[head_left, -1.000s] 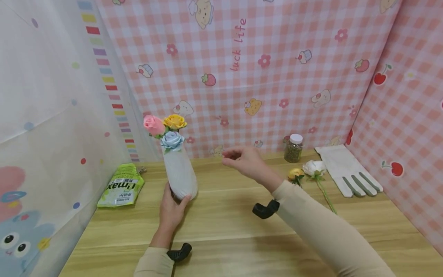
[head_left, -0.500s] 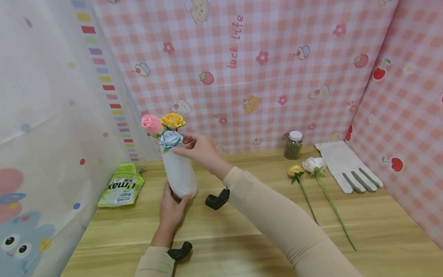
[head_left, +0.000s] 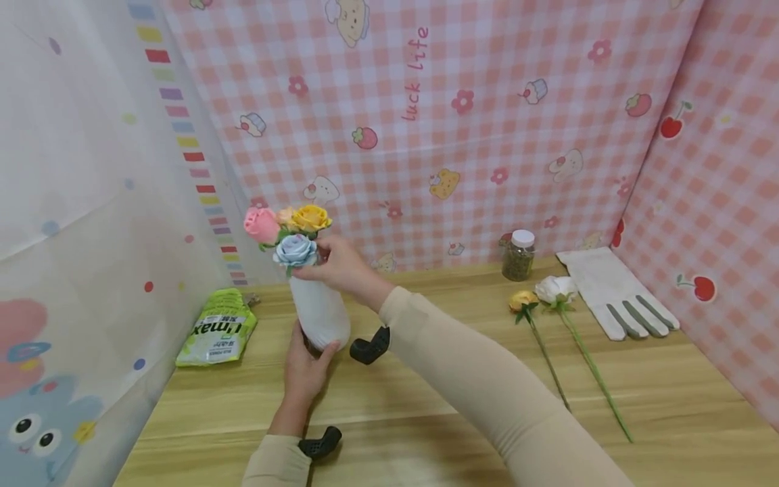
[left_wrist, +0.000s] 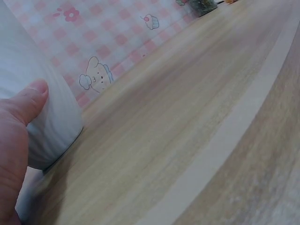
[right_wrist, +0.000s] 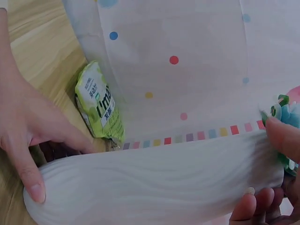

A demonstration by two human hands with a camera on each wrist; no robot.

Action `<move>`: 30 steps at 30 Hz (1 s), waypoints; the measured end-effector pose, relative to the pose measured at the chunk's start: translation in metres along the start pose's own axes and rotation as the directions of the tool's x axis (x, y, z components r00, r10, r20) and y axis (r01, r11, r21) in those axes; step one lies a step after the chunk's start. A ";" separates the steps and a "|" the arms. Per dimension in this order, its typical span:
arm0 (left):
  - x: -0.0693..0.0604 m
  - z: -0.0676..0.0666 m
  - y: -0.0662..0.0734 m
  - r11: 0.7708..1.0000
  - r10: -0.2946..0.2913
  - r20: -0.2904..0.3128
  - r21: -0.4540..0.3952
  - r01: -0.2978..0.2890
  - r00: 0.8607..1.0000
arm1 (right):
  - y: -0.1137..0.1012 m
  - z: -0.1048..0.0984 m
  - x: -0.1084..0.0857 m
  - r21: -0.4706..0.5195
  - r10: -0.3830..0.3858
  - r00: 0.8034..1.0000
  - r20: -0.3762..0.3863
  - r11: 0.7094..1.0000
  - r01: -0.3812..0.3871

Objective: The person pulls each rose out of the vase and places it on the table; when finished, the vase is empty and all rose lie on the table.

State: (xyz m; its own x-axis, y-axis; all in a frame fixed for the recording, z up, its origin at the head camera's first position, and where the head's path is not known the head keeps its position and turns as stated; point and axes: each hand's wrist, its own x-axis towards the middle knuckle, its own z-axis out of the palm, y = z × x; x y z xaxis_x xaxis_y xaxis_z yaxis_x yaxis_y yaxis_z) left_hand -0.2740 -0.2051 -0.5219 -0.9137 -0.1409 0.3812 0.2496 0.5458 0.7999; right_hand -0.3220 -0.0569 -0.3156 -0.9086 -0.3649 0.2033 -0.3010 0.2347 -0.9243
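Note:
A white vase (head_left: 321,311) with a rippled surface stands on the wooden table, seeming to lean in the head view. My left hand (head_left: 304,368) grips its base, the thumb (left_wrist: 35,98) lying along the side in the left wrist view. Out of the mouth rise a pink rose (head_left: 260,224), a yellow rose (head_left: 312,218), a small peach flower (head_left: 286,216) and a blue rose (head_left: 296,250). At the rim, my right hand (head_left: 343,267) pinches the blue rose just under its bloom; its fingertips are partly hidden there. The right wrist view has the thumb against green leaves.
A green snack bag (head_left: 219,328) lies left of the vase. Towards the right are a lidded jar (head_left: 518,257), a yellow rose with a long stem (head_left: 523,304), a white rose (head_left: 556,289) and a white glove (head_left: 611,291). Patterned cloths (head_left: 395,169) close off the back and sides.
My right hand has come left from mid-table to the vase mouth and taken hold of the blue rose. That rose has shifted slightly left, revealing the peach flower. My left hand keeps its grip.

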 end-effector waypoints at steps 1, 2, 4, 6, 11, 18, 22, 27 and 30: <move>0.000 0.000 0.001 1.000 0.000 -0.001 -0.005 0.000 1.000 | 0.000 0.001 0.001 0.023 0.015 1.000 0.001 1.000 -0.015; 0.000 0.001 0.001 1.000 0.003 -0.001 -0.006 -0.003 1.000 | -0.001 0.001 0.001 0.047 0.029 1.000 -0.001 0.998 -0.029; 0.000 0.002 0.001 1.000 0.006 -0.003 -0.011 -0.006 1.000 | -0.002 0.001 0.002 0.095 0.053 0.999 -0.006 0.994 -0.053; 0.001 0.002 0.001 1.000 0.014 -0.005 -0.012 -0.014 1.000 | -0.003 0.001 0.003 0.146 0.065 0.998 -0.008 0.987 -0.063; 0.001 0.001 0.001 0.999 0.014 -0.003 -0.028 -0.014 1.000 | -0.008 -0.001 0.001 0.201 0.056 0.998 -0.015 0.978 -0.052; -0.001 -0.002 0.003 1.000 0.007 0.000 -0.018 -0.007 1.000 | -0.008 0.000 -0.002 0.240 0.089 0.996 -0.022 0.967 -0.081; -0.001 -0.002 0.002 1.000 0.010 -0.004 -0.013 -0.010 1.000 | -0.007 0.003 -0.001 0.221 0.079 0.996 -0.037 0.973 -0.069; -0.001 -0.001 0.001 1.000 0.005 -0.004 0.003 -0.005 1.000 | -0.005 0.005 0.000 0.165 0.047 0.995 -0.089 0.986 -0.032; -0.001 -0.002 0.002 1.000 0.006 -0.005 -0.003 -0.006 1.000 | -0.004 0.005 0.001 0.114 0.010 0.989 -0.147 0.993 0.007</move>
State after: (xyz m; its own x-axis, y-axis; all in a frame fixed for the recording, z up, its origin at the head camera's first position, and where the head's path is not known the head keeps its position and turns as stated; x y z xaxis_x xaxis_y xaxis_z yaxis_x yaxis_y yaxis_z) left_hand -0.2719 -0.2052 -0.5202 -0.9107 -0.1415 0.3882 0.2560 0.5443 0.7989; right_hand -0.3203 -0.0624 -0.3136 -0.9441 -0.2261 0.2397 -0.2727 0.1278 -0.9536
